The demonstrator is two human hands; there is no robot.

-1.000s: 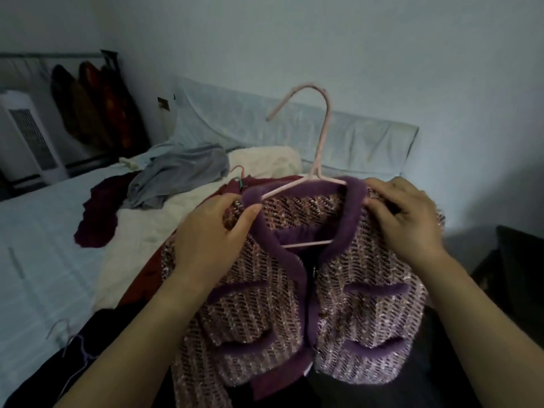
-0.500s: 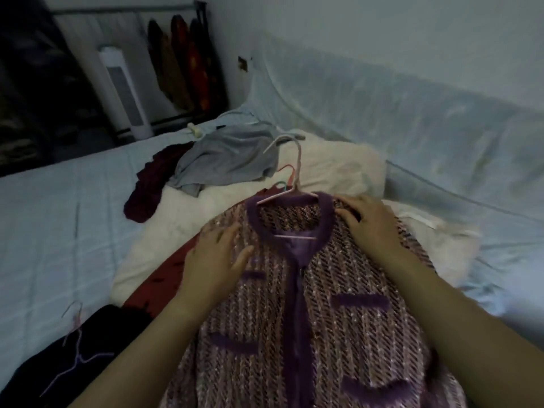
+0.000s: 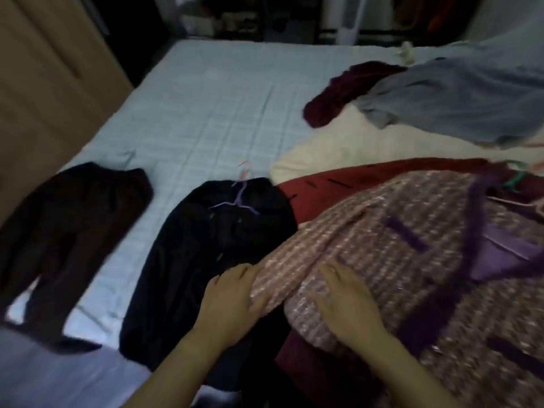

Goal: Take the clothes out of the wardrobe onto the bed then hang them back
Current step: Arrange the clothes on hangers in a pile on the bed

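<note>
A pink tweed jacket [image 3: 412, 260] with purple trim is laid front-up on the right side of the bed [image 3: 206, 107], over a red garment [image 3: 338, 184] whose edge shows beside and beneath it. The left hand [image 3: 232, 304] is closed on the end of the jacket's sleeve [image 3: 282, 278], with the thumb on top of the fabric and the fingers tucked under it. The right hand [image 3: 347, 301] is pressed flat and open on the jacket body just beside the sleeve, with nothing gripped. A black garment [image 3: 212, 245] is spread to the left of the jacket, touching the red one, and a purple hanger [image 3: 235, 201] is seen lying on its upper part. Well apart, near the bed's left edge, a dark brown garment [image 3: 67, 231] is laid flat on the pale blue sheet. Farther up the bed, a cream garment [image 3: 353, 145] is seen under a grey garment [image 3: 459, 98], with a maroon garment [image 3: 338, 95] bunched at the grey one's left. A green hanger tip [image 3: 513, 181] shows at the jacket's collar. A white appliance [image 3: 347, 19] stands beyond the bed's far edge.
</note>
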